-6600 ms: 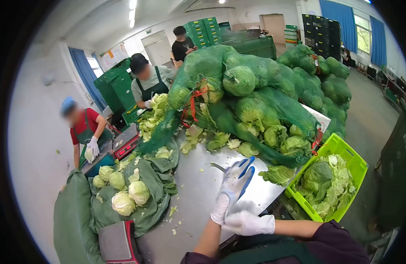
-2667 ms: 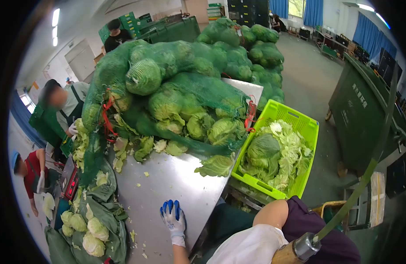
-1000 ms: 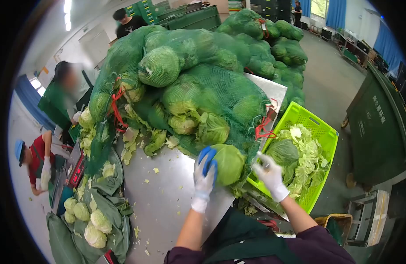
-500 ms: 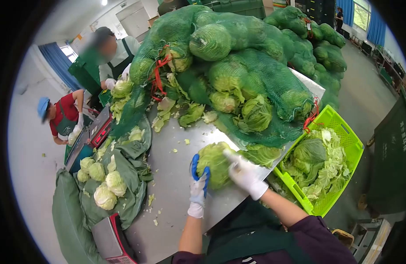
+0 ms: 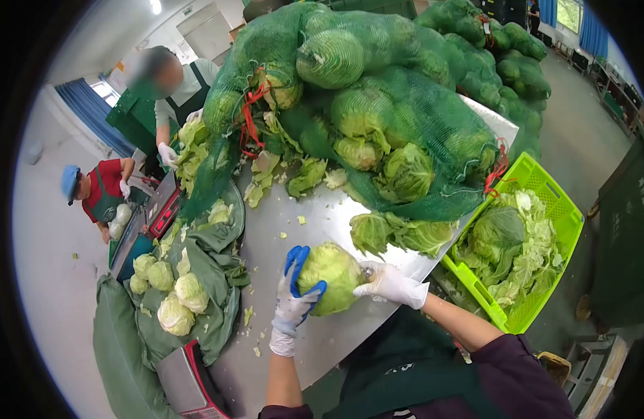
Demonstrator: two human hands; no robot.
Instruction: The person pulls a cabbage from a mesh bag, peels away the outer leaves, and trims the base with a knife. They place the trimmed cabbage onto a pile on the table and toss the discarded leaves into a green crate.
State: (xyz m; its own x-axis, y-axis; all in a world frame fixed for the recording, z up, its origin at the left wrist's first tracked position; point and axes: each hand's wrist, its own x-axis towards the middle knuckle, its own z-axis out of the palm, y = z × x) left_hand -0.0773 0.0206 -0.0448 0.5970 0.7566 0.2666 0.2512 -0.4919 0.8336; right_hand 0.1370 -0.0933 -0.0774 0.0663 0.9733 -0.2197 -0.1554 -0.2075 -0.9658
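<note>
A pale green cabbage (image 5: 332, 276) is held above the metal table by my left hand (image 5: 293, 300), in a white glove with blue coating on the fingers. Its thumb and fingers wrap the cabbage's left side. At the cabbage's right side is my white-gloved right hand (image 5: 392, 284), closed on a small metal tool (image 5: 367, 274); most of the tool is hidden. Just beyond lie loose outer leaves (image 5: 369, 234) on the tabletop. Behind them, green mesh sacks of cabbages (image 5: 413, 105) are piled up, with one sack's mouth open.
A lime-green crate (image 5: 545, 286) with leaves and a cabbage stands at right. Trimmed cabbages (image 5: 175, 314) rest on green cloth at left, near a red-edged scale (image 5: 186, 380). Two co-workers, one in a red shirt (image 5: 102, 192), stand beyond a second scale (image 5: 161, 209). Leaf scraps dot the metal table (image 5: 273, 356).
Another loose leaf now lies beyond the cabbage, beside the one there before. The cabbage looks paler and rounder. My right hand has shifted to its right edge; my left hand has moved slightly left.
</note>
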